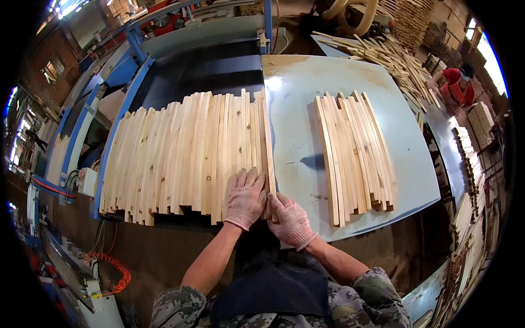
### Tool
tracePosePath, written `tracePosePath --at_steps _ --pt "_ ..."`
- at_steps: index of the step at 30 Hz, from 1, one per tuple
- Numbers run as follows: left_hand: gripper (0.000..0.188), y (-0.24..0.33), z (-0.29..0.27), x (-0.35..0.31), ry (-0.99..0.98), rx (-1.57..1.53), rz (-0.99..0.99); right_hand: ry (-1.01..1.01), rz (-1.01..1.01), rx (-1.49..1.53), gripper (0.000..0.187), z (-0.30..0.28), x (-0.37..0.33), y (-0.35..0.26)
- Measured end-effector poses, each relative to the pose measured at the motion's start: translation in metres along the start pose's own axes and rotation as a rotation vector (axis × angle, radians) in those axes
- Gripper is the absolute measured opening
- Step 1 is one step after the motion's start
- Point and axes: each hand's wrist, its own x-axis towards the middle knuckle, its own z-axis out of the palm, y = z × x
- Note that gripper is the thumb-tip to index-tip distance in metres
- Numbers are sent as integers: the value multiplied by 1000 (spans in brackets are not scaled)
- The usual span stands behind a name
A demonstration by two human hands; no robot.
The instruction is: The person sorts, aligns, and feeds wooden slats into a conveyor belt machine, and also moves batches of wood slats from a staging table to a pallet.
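Observation:
A wide row of pale wooden strips (180,153) lies side by side on a black conveyor belt (205,74). My left hand (246,198), in a whitish work glove, rests on the near ends at the right of this row, fingers stretched out. Gloved the same way, my right hand (292,220) grips the near end of the row's rightmost wooden strip (268,145); part of its grip is hidden. This strip stands along the seam between belt and metal table. A smaller group of wooden strips (355,153) lies apart on the right.
The grey-white metal table (295,180) adjoins the belt. Blue machine framing (123,126) borders the left. Loose strips (383,60) are heaped at the far right, near a person in red (458,87). An orange coiled hose (117,273) hangs at lower left.

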Motion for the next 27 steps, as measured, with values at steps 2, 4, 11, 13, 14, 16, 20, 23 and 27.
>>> tracePosePath --at_steps 2,4,11,13,14,16,20,23,27 --pt "50 0 1 -1 -1 9 -1 136 25 67 81 -12 0 -13" --pt "50 -4 4 -4 28 7 -3 174 112 89 80 -34 6 -38" --pt "53 -6 8 -5 -30 9 -8 -104 387 -75 66 -1 23 -28" --pt "53 -5 5 -5 -30 4 -10 -18 368 -84 62 -2 19 -27" --pt "53 -3 4 -4 -30 1 -11 3 376 -76 62 -9 15 -24" --pt "53 -7 8 -7 -14 3 -18 25 377 -52 61 -35 2 -34" --pt "53 -5 3 -8 -6 -3 -25 120 298 -153 64 -24 -44 -17" --pt "53 -6 7 -10 0 -21 -15 268 295 -246 68 -13 -61 15" --pt "59 -24 8 -11 -15 -174 -2 196 542 -421 69 -35 -62 31"
